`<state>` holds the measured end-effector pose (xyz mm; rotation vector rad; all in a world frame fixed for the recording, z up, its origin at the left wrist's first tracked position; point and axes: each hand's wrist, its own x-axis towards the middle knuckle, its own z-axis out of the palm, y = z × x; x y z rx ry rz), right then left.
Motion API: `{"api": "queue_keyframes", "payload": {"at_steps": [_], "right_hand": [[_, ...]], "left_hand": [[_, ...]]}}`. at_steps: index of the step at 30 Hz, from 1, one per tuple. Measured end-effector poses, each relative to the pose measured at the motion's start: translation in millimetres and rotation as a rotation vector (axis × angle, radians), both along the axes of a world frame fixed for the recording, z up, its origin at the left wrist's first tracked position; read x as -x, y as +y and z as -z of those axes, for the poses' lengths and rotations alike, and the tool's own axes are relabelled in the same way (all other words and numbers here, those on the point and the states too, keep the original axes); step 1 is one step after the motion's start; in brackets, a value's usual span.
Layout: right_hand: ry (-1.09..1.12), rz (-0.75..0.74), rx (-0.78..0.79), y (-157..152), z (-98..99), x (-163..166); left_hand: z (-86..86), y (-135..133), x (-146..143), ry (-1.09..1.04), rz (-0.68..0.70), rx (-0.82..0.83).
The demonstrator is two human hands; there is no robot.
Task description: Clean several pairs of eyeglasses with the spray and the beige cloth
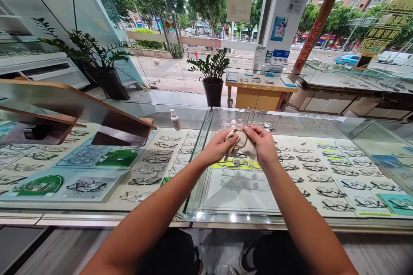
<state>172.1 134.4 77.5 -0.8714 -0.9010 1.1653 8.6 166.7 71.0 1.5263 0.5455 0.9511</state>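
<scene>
Head view, glass counter (80,220): stretches below both hands, rows of eyeglass frames (334,192) inside.
Left hand (219,144): closed on the cloth, thumb on top.
Right hand (263,142): fingers pinching the cloth's other side.
Cloth (248,148): beige, crumpled, between the hands, above the counter.
Thin-rimmed glasses (253,114): at the fingertips, partly hidden.
White bottle (175,120): upright, left of the hands.

Crumpled beige cloth (248,150) against thin-rimmed glasses (246,138), held aloft
</scene>
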Motion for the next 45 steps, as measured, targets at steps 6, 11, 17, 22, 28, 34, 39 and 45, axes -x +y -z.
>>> {"api": "queue_keyframes", "payload": {"at_steps": [6,11,17,22,28,34,39,45], "right_hand": [[0.008,-0.018,0.0,-0.7,2.9,9.7],[0.05,0.014,-0.022,-1.2,3.0,11.0],[0.146,0.002,0.033,1.0,2.1,5.6],[0.111,-0.033,0.032,0.7,6.8,11.4],[0.135,0.015,-0.03,-1.7,10.0,19.7],[0.098,0.152,-0.091,3.8,0.8,-0.6],[0.082,0.181,-0.122,6.4,-3.4,-12.4],[0.095,0.171,-0.104,7.6,-1.4,-13.4]], "left_hand": [[4.5,-3.5,-9.4,-0.053,-0.165,-0.047],[6.8,-2.1,-12.4,-0.042,-0.257,-0.094],[9.2,-0.9,-8.5,0.004,-0.126,-0.129],[14.7,-3.8,-12.2,-0.039,-0.187,-0.124],[17.4,-9.8,-20.6,-0.063,-0.435,-0.179],[14.6,7.1,-7.6,-0.134,-0.577,-0.159],[2.6,43.9,32.1,-0.073,-0.812,-0.214],[0.7,69.5,75.8,0.315,-0.99,-0.417]]}}
